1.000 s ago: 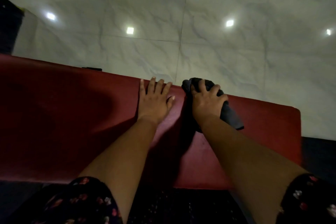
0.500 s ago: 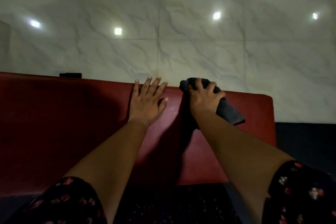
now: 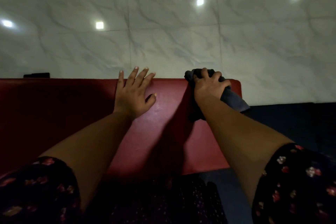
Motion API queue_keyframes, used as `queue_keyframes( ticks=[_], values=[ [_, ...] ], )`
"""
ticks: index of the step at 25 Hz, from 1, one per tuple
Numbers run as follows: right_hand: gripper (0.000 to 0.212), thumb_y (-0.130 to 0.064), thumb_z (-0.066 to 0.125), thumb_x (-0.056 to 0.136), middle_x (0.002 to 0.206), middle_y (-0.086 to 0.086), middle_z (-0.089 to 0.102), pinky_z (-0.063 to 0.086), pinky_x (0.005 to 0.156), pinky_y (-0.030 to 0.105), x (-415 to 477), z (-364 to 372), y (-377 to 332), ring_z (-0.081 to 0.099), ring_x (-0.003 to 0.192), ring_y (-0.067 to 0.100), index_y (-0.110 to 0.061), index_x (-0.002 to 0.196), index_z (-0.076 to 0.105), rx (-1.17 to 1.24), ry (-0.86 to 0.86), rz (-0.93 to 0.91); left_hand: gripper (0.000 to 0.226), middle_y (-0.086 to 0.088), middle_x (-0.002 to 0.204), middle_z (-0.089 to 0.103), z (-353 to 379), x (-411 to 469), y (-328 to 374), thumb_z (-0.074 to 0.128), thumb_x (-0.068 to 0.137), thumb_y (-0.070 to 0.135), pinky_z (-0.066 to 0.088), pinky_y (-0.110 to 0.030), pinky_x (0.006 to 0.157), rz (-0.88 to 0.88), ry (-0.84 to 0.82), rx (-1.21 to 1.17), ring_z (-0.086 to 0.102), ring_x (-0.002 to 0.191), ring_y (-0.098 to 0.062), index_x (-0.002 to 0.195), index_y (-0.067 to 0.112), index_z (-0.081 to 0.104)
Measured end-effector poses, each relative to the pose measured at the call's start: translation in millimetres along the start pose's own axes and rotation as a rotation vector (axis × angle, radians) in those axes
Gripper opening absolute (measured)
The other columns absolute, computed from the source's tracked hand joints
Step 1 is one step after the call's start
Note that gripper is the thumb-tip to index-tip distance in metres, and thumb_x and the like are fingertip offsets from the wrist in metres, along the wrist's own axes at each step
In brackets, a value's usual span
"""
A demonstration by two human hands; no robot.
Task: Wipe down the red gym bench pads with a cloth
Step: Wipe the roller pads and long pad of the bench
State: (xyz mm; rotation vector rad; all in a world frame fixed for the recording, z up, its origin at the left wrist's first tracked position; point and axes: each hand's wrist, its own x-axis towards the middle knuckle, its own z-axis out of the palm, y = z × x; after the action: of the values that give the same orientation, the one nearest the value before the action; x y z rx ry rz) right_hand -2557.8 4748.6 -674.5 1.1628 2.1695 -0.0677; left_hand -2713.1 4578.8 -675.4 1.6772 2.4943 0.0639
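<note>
Head view: right hand (image 3: 211, 89) with cloth (image 3: 235, 98) at pad (image 3: 160, 111) corner.

No legible text, label, brand mark, number or sign is found anywhere in the view. Surfaces checked: the red bench pad (image 3: 72, 114) is plain, the dark cloth (image 3: 234, 100) shows no tag or print, the floral-print sleeves (image 3: 300, 178) carry pattern only, and the pale marbled tiles (image 3: 163, 42) bear only veining and light reflections. A small black object (image 3: 36, 75) at the far edge of the bench is too dark and too small for any marking to be made out.
</note>
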Motion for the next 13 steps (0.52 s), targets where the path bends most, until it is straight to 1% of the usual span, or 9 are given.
queue_keyframes(
  ticks=[2,3,5,6,7,8,10,11,13],
  values=[
    [0.049,-0.024,0.049,0.095,0.145,0.004,0.021,0.037,0.086,0.065,5.9,7.6,21.8,0.028,0.123,0.044,-0.037,0.142,0.038,0.006,-0.039,0.033,0.068,-0.001,0.157,0.033,5.8,23.1,39.3,0.039,0.088,0.054,0.0,-0.053,0.118,0.014,-0.068,-0.061,0.023,0.147,-0.024,0.15,0.024,0.034],
    [0.051,-0.024,0.049,0.095,0.145,0.004,0.021,0.037,0.086,0.065,7.3,13.0,32.5,0.028,0.123,0.044,-0.038,0.142,0.036,0.01,-0.049,0.048,0.07,0.001,0.16,0.025,9.6,34.1,58.8,0.039,0.09,0.054,-0.003,-0.051,0.118,0.022,-0.13,-0.076,0.017,0.149,-0.022,0.153,0.026,0.027],
    [0.055,-0.023,0.05,0.095,0.145,0.003,0.021,0.038,0.086,0.064,10.3,24.9,53.4,0.028,0.124,0.044,-0.041,0.144,0.032,0.052,-0.07,0.072,0.075,0.004,0.163,0.011,19.2,51.3,93.0,0.043,0.092,0.055,-0.006,-0.05,0.118,0.06,-0.3,-0.119,0.007,0.15,-0.019,0.155,0.03,0.012],
    [0.059,-0.023,0.052,0.094,0.146,0.002,0.021,0.039,0.085,0.065,12.9,29.3,64.0,0.028,0.125,0.044,-0.043,0.145,0.03,0.095,-0.1,0.079,0.076,0.006,0.163,0.008,23.7,56.9,105.5,0.044,0.092,0.056,-0.007,-0.051,0.118,0.07,-0.387,-0.14,0.004,0.15,-0.018,0.155,0.033,0.008],
    [0.062,-0.023,0.054,0.094,0.147,0.002,0.021,0.039,0.085,0.065,16.4,31.4,72.7,0.028,0.126,0.043,-0.044,0.146,0.027,0.148,-0.144,0.087,0.076,0.009,0.163,0.008,27.8,60.5,112.5,0.044,0.091,0.059,-0.007,-0.052,0.117,0.061,-0.455,-0.149,0.003,0.15,-0.017,0.154,0.036,0.008],
    [0.066,-0.023,0.057,0.092,0.147,0.001,0.021,0.04,0.085,0.065,21.1,30.8,80.9,0.027,0.127,0.042,-0.046,0.146,0.025,0.205,-0.199,0.097,0.076,0.011,0.162,0.009,31.2,62.5,115.3,0.045,0.09,0.061,-0.008,-0.054,0.117,0.04,-0.489,-0.153,0.002,0.15,-0.016,0.153,0.038,0.009],
    [0.072,-0.022,0.06,0.091,0.148,-0.001,0.021,0.04,0.087,0.066,28.9,27.8,98.9,0.026,0.129,0.04,-0.047,0.146,0.023,0.313,-0.29,0.121,0.081,0.011,0.162,0.007,36.3,63.1,117.5,0.047,0.087,0.066,-0.01,-0.057,0.115,0.024,-0.502,-0.128,-0.002,0.15,-0.016,0.153,0.039,0.008],
    [0.074,-0.02,0.06,0.09,0.149,-0.002,0.021,0.041,0.089,0.065,31.6,28.4,106.7,0.026,0.13,0.04,-0.047,0.147,0.021,0.36,-0.316,0.137,0.089,0.012,0.162,0.001,37.0,63.8,117.2,0.049,0.083,0.069,-0.011,-0.058,0.114,0.041,-0.529,-0.091,-0.007,0.15,-0.017,0.153,0.039,0.003],
    [0.079,-0.012,0.057,0.091,0.151,-0.003,0.019,0.04,0.095,0.062,32.6,37.7,121.0,0.026,0.132,0.038,-0.047,0.149,0.017,0.487,-0.346,0.177,0.105,0.013,0.162,-0.012,35.8,70.0,114.6,0.056,0.076,0.073,-0.015,-0.06,0.112,0.067,-0.652,-0.045,-0.02,0.148,-0.018,0.152,0.04,-0.009]
  ],
)
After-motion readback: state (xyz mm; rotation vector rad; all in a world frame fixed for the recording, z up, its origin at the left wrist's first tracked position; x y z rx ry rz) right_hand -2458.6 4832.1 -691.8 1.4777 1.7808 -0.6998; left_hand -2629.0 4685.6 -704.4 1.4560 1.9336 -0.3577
